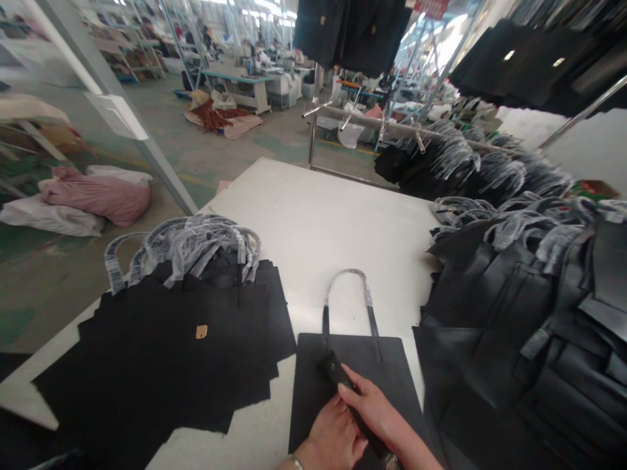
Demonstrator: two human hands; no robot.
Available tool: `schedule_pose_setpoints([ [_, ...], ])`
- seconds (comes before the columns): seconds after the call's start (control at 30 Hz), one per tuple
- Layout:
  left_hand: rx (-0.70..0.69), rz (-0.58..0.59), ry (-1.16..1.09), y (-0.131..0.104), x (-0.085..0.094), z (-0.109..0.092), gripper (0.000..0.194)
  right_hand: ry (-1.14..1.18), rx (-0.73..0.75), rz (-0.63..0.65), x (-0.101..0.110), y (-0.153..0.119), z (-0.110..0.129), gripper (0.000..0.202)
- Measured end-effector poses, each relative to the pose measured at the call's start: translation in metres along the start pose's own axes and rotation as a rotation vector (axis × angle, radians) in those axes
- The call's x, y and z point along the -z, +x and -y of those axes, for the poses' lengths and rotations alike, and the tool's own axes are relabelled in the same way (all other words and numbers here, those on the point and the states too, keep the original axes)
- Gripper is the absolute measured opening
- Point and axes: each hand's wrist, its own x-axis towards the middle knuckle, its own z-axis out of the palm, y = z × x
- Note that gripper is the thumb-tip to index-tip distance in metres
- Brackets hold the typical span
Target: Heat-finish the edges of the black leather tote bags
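Observation:
A black bag panel (313, 391) lies flat in front of me, its plastic-wrapped handle (347, 271) looping away from me. My right hand (375, 408) is wrapped round a long black handheld tool (334, 370), whose exact kind I cannot make out. The tool slants over the panel, its far end close to the base of the left handle strap. Against the tool's near side, my left hand (333, 434) has its fingers curled in; whatever is under them is hidden. A bracelet or watch band shows at the left wrist.
To the left is a fanned pile of black bag panels (235, 346) with wrapped handles. Another heap of black bag pieces (490, 294) covers the right side of the white table (313, 215). Beyond stand a metal rack (362, 121) and a slanting post (147, 143).

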Motion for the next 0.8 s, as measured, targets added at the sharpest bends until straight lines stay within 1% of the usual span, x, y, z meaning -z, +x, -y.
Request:
schedule_pose_setpoints([
  [0.13, -0.001, -0.004, 0.014, 0.001, -0.001, 0.0, 0.05, 0.004, 0.03, -0.015, -0.002, 0.004, 0.006, 0.06],
  [0.2, 0.009, 0.013, 0.028, 0.003, 0.002, -0.001, 0.051, 0.006, 0.058, -0.054, -0.003, 0.01, 0.013, 0.059],
  [0.27, 0.01, 0.027, 0.024, 0.004, 0.007, -0.002, 0.049, 0.012, 0.081, -0.098, -0.001, 0.01, 0.02, 0.06],
  [0.33, -0.01, 0.038, -0.025, 0.004, 0.016, -0.001, 0.04, 0.026, 0.086, -0.121, 0.007, -0.001, 0.024, 0.062],
  [0.4, -0.023, 0.022, -0.113, 0.004, 0.027, 0.007, 0.036, 0.048, 0.037, -0.117, 0.019, -0.022, 0.025, 0.067],
  [0.43, 0.007, -0.013, -0.15, 0.004, 0.033, 0.013, 0.038, 0.07, -0.024, -0.099, 0.026, -0.035, 0.023, 0.071],
  [0.47, 0.073, -0.064, -0.165, 0.006, 0.04, 0.021, 0.041, 0.097, -0.08, -0.085, 0.032, -0.048, 0.02, 0.073],
  [0.53, 0.262, -0.169, -0.136, 0.012, 0.054, 0.039, 0.039, 0.127, -0.146, -0.099, 0.042, -0.073, 0.007, 0.076],
  [0.6, 0.432, -0.231, -0.071, 0.023, 0.068, 0.056, 0.033, 0.119, -0.193, -0.131, 0.046, -0.093, -0.013, 0.078],
  [0.63, 0.489, -0.239, -0.043, 0.03, 0.074, 0.064, 0.033, 0.105, -0.21, -0.145, 0.045, -0.101, -0.025, 0.079],
  [0.7, 0.584, -0.225, 0.002, 0.046, 0.085, 0.075, 0.045, 0.11, -0.257, -0.19, 0.041, -0.114, -0.048, 0.083],
  [0.8, 0.685, -0.143, 0.029, 0.072, 0.094, 0.082, 0.054, 0.13, -0.319, -0.271, 0.032, -0.128, -0.073, 0.086],
])
